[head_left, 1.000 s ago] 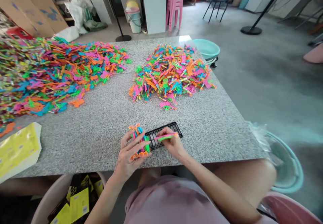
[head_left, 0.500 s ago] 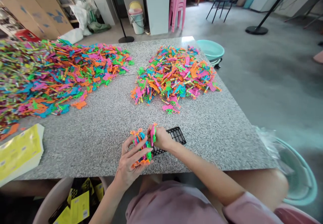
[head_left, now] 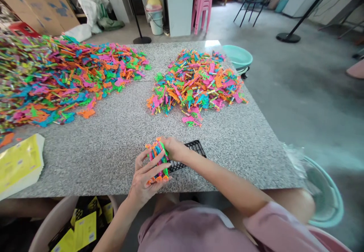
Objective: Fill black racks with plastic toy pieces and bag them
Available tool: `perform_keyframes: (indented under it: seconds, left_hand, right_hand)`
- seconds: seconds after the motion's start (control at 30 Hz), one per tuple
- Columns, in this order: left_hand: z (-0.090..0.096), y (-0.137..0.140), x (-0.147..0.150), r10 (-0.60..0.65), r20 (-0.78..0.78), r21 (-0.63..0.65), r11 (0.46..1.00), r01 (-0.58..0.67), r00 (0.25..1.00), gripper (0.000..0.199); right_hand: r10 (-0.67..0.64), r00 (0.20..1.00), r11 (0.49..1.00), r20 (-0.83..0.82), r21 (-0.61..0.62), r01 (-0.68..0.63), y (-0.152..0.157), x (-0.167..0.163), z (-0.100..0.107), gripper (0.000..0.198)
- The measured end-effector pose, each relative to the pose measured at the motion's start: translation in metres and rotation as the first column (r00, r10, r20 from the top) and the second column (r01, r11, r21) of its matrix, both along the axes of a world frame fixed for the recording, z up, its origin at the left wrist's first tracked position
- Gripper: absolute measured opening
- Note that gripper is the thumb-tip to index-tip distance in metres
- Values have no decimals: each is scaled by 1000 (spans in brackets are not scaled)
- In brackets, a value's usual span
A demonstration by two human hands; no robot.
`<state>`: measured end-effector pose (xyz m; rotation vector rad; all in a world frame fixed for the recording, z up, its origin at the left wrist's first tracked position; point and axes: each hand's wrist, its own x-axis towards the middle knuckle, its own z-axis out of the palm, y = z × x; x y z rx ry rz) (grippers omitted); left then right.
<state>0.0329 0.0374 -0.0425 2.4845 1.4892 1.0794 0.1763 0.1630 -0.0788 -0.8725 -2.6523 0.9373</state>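
Observation:
My left hand [head_left: 145, 178] is wrapped round a bunch of small plastic toy guns [head_left: 156, 159] in blue, pink, green and orange, with orange suction-cup tips sticking out at the top and bottom. My right hand [head_left: 174, 148] is closed at the upper right side of the bunch, its fingertips on a toy gun pressed against the others. Partly under the right forearm lies a black plastic grid tray [head_left: 196, 146] on the speckled stone table [head_left: 113, 153]. The right fingertips are partly hidden behind the bunch.
Ahead is a heap of mixed toy guns [head_left: 196, 81]; a bigger heap [head_left: 71, 77] covers the table's left. A stack of yellow packages [head_left: 22, 165] lies at the left edge. Below stands a bin [head_left: 42, 221] of yellow-and-black packages. Teal basins [head_left: 327, 195] are at right.
My right hand has moved slightly left, bringing a pink and green toy gun against the bunch in my left hand. The left hand keeps its hold, and the view has shifted slightly.

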Motion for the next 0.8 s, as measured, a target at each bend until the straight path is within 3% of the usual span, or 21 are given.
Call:
perform_keyframes:
  seconds: [0.2, 0.33, 0.4, 0.5, 0.53, 0.67, 0.73, 0.8]
  left_hand:
    - [5, 5, -10, -56, -150, -28, 998, 53, 987, 35]
    - [5, 2, -12, -36, -196, -29, 999, 31, 980, 32]
    - [4, 0, -11, -26, -209, -30, 999, 21, 977, 28]
    - [3, -2, -9, -19, -229, -20, 1000, 15, 973, 27]
    - [4, -2, -9, -14, -244, -18, 1000, 10, 970, 27]
    - [12, -6, -7, 22, -319, -4, 1000, -25, 948, 30]
    - [18, -7, -7, 6, -328, -15, 1000, -12, 945, 27]
    - [22, -6, -6, -27, -325, -51, 999, 10, 945, 22]
  right_hand:
    - [-14, 995, 998, -99, -57, 9, -14, -8, -6, 27]
    - [-79, 993, 991, -88, -116, 69, 2, 12, -9, 37]
    - [-236, 969, 972, -69, -17, 235, 17, 32, -8, 38]
    - [-509, 860, 840, 16, 227, 493, 27, 56, -6, 33]
    - [-527, 847, 823, 62, 285, 492, 25, 60, -6, 35]
    - [-372, 914, 884, 162, 364, 295, 15, 55, 0, 37]
    - [-321, 930, 885, 177, 405, 228, 24, 49, 8, 36]
    - [-175, 965, 897, 195, 436, 74, 44, 43, 17, 35]
